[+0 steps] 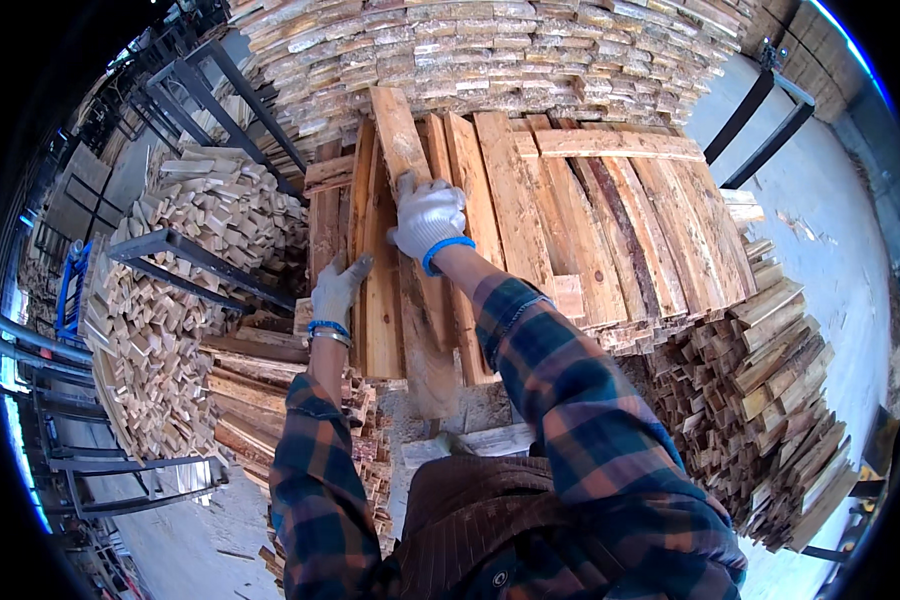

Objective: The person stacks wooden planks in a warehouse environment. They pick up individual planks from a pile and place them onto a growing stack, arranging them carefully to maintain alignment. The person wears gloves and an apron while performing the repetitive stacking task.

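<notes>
Both my hands wear whitish knit gloves with blue cuffs. My right hand (pixel 431 216) is closed over a long wooden board (pixel 398 135), which lies slantwise on top of other planks. Lower and to the left, my left hand (pixel 337 293) rests at the side of a plank (pixel 381 310), its thumb and fingers apart. Beneath the hands, rough planks (pixel 510 200) lie side by side on a stack. Another board (pixel 430 375) sticks out past the stack's near edge, below the slanted one. The fingertips of my right hand are partly hidden.
A tall wall of stacked boards (pixel 490 60) stands behind. Heaps of short wood pieces (pixel 170 290) lie at the left, beside dark metal frames (pixel 200 262). More piled slats (pixel 770 400) are at the right. A crosswise board (pixel 620 144) lies on the planks. Grey floor (pixel 810 230) shows at the right.
</notes>
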A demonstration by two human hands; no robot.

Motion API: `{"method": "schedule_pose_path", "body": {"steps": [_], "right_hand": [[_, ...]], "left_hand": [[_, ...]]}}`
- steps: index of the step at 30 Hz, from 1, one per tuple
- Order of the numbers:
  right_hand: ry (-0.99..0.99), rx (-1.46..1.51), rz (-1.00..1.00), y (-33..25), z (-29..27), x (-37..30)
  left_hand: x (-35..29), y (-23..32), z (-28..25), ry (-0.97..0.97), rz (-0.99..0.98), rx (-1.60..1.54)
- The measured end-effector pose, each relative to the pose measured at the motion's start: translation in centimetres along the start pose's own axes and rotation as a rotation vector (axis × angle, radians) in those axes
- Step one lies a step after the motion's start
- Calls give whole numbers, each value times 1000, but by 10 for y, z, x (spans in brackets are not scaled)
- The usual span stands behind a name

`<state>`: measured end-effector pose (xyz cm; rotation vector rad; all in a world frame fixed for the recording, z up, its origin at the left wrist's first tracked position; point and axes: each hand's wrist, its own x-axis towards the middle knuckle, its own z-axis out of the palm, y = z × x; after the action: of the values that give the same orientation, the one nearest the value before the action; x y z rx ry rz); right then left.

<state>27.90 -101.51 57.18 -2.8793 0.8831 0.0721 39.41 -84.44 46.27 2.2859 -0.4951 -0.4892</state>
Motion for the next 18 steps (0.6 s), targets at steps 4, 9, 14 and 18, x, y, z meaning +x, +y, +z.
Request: {"method": "schedule_pose_path", "body": {"steps": [4,9,14,18], "right_hand": [[-10,172,100,18,4,14],[173,683,115,89,22,21],[6,1419,102,127,7,-23],[54,1337,257,178,23,-45]], "left_hand": [[-24,23,-26,75,42,188],[-33,26,-27,122,85,248],[-53,-3,-48,389,240,731],[-134,24,-34,323,30,168]]}}
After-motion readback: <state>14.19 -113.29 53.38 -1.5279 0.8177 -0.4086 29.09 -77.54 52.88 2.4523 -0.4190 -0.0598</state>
